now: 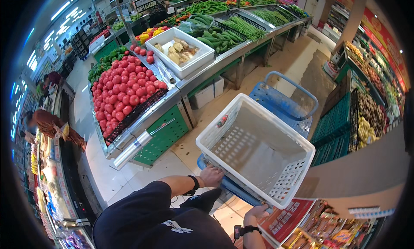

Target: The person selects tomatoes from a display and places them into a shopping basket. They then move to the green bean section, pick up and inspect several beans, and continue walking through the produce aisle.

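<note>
A white plastic crate [255, 152] with perforated sides stands before me on a blue platform trolley [275, 102]. Its grey inside bottom shows, and a small red and green patch marks the inner left wall. My left hand [212, 175] is closed around the trolley's blue push handle [239, 191], close to the crate's near left corner. At the other end of that handle my right hand [258, 211] grips it, partly hidden under the crate's rim. Both wrists wear black bands.
Left of the trolley is a metal vegetable stand [184, 90] with tomatoes [123, 87] and a white foam box [190, 68]. Green crates [333, 123] stand to the right, packaged goods [323, 229] at lower right. A person [51, 126] bends at a counter on the left. The aisle floor [291, 68] runs ahead.
</note>
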Motion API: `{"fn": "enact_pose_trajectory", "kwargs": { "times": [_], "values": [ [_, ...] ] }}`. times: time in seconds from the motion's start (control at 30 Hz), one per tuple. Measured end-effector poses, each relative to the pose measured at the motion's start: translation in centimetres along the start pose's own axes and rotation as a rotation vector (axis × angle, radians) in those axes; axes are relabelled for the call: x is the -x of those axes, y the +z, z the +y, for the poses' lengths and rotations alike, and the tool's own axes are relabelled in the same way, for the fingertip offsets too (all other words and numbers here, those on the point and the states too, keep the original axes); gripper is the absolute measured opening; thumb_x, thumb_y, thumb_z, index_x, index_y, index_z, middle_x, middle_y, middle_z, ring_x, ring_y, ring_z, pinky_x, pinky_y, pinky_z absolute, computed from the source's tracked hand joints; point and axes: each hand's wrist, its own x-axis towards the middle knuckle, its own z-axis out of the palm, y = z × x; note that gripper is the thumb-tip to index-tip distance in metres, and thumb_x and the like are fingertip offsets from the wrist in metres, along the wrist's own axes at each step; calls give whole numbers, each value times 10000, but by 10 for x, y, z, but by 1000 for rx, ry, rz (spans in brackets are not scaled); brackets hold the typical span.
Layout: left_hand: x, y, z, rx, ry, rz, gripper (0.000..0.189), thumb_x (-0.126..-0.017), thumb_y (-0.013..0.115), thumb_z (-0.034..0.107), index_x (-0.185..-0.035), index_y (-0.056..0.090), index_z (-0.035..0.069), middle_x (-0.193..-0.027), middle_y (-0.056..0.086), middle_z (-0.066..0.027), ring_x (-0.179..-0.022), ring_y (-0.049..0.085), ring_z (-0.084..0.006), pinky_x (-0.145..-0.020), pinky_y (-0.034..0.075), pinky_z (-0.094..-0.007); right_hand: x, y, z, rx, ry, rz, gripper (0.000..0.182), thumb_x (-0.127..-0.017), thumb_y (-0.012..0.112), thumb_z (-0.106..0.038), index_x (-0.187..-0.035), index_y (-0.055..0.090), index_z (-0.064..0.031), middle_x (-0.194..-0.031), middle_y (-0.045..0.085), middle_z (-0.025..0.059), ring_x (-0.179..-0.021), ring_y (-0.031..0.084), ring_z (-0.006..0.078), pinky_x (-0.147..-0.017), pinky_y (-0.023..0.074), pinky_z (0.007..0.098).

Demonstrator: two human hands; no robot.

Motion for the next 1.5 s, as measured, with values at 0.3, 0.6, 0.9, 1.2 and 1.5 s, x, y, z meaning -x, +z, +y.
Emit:
{"fn": "enact_pose_trajectory", "kwargs": {
  "times": [0.3,0.6,0.9,1.2,1.5],
  "values": [
    [-153,30,-65,-37,-111,-48,178,-663,637,237,-753,604,87,-790,653,-71,-780,640,-227,-707,479,-344,-32,163,-130,271,119,-142,469,-891,558,-340,-1043,604,101,-1043,659,236,-877,640,308,-771,497,401],
    [-295,59,-125,-92,-135,-21,177,-650,637,223,-756,614,83,-719,623,-46,-770,623,-221,-677,464,-363,-132,296,-113,485,45,-119,698,-868,589,-535,-1184,497,81,-1132,625,252,-996,624,313,-889,460,430],
    [-418,67,-159,-21,-178,-89,319,-620,658,219,-886,586,58,-845,608,-85,-867,584,-277,-784,428,-398,-197,396,-140,581,-46,-286,618,-920,561,-463,-1150,506,108,-1037,646,240,-859,650,326,-718,517,390],
    [-503,81,-143,-44,-317,-155,688,-636,673,304,-1189,513,-73,-1233,516,-222,-1230,436,-376,-1114,246,-497,-257,476,-186,589,62,-534,787,-978,337,-560,-1059,559,191,-1069,620,339,-999,631,416,-839,529,443],
    [-434,49,-136,77,-528,13,563,-718,633,233,-1231,521,30,-1339,490,-181,-1330,363,-354,-1098,257,-507,-291,526,-183,1009,86,-275,514,-961,435,-529,-1237,585,-123,-991,701,168,-827,687,317,-624,533,399]
  ]
}}
